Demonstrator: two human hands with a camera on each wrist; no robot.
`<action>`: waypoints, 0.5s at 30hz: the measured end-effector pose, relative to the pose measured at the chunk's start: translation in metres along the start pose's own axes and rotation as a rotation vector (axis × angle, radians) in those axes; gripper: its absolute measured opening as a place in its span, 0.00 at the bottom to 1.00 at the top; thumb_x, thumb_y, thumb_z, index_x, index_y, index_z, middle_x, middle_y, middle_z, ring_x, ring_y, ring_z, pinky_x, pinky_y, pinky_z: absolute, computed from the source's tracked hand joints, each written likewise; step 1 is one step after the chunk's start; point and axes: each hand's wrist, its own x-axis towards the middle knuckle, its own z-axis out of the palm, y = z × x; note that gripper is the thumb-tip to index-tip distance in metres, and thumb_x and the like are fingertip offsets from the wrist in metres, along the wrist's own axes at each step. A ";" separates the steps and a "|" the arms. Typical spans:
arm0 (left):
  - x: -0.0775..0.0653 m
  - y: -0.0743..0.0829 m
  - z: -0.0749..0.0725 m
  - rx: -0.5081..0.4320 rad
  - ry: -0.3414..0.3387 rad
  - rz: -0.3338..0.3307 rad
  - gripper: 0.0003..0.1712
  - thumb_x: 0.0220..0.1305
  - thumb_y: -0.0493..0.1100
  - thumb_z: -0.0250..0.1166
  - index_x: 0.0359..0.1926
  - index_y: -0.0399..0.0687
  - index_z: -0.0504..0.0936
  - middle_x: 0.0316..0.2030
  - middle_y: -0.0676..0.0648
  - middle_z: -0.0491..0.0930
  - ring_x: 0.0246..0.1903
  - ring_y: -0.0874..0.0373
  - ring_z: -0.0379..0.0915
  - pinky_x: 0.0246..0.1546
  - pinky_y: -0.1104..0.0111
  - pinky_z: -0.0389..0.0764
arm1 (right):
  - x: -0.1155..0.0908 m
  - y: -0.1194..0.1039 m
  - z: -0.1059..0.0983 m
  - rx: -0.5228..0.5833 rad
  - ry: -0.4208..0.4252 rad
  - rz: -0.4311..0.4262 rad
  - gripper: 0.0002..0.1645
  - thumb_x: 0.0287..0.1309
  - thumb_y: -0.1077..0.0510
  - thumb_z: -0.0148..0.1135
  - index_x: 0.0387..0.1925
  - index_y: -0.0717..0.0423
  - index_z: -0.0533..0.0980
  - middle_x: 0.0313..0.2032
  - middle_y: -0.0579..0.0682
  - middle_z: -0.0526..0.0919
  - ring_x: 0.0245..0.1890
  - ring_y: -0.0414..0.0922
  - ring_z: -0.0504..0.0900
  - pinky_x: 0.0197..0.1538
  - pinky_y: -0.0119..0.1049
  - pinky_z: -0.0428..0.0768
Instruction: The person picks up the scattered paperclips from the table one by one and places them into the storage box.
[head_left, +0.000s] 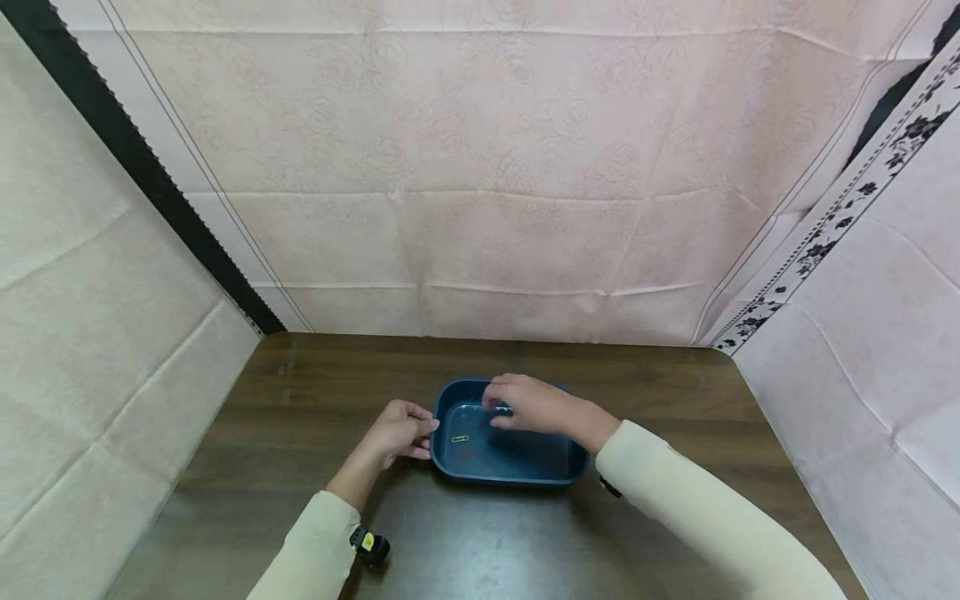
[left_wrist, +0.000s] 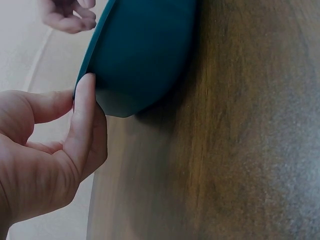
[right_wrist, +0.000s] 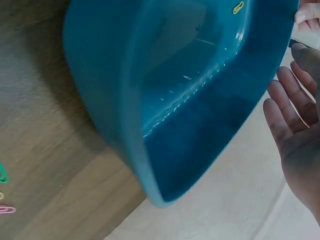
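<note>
A blue plastic tub [head_left: 510, 481] stands on the table, and a yellow paper clip [head_left: 460, 438] lies on its floor towards the left. Near that clip is a faint reddish spot, too small to identify. At the tub's left end my left hand [head_left: 397, 429] pinches the rim between thumb and finger, as the left wrist view also shows. Over the tub hovers my right hand [head_left: 528, 404], its fingers loosely bent and apart; in the right wrist view its palm [right_wrist: 302, 155] holds nothing I can see.
On the brown wooden table [head_left: 300, 500], a green paper clip [right_wrist: 2, 174], a yellow clip [right_wrist: 1, 195] and a pink clip [right_wrist: 7, 209] show at the right wrist view's left edge. Pale patterned cloth [head_left: 480, 167] hangs behind the table and on both sides.
</note>
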 end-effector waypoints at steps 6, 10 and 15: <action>0.001 -0.001 0.000 0.008 0.007 -0.010 0.14 0.73 0.36 0.64 0.52 0.29 0.78 0.34 0.38 0.79 0.27 0.54 0.78 0.31 0.62 0.91 | -0.017 0.005 -0.002 0.047 0.056 0.008 0.15 0.68 0.52 0.68 0.53 0.51 0.82 0.51 0.45 0.83 0.53 0.43 0.82 0.58 0.38 0.85; 0.001 -0.001 0.001 0.014 0.009 -0.016 0.13 0.73 0.37 0.64 0.51 0.30 0.78 0.35 0.37 0.79 0.27 0.53 0.78 0.32 0.62 0.91 | -0.027 0.008 -0.004 0.076 0.103 0.014 0.16 0.68 0.53 0.69 0.53 0.52 0.81 0.50 0.46 0.83 0.52 0.46 0.83 0.57 0.41 0.86; 0.002 0.000 0.001 0.017 0.008 -0.013 0.13 0.73 0.37 0.64 0.51 0.30 0.78 0.36 0.35 0.80 0.27 0.53 0.79 0.32 0.62 0.91 | -0.041 0.008 -0.008 0.093 0.165 0.014 0.17 0.67 0.54 0.69 0.54 0.55 0.81 0.50 0.47 0.83 0.53 0.50 0.83 0.57 0.44 0.86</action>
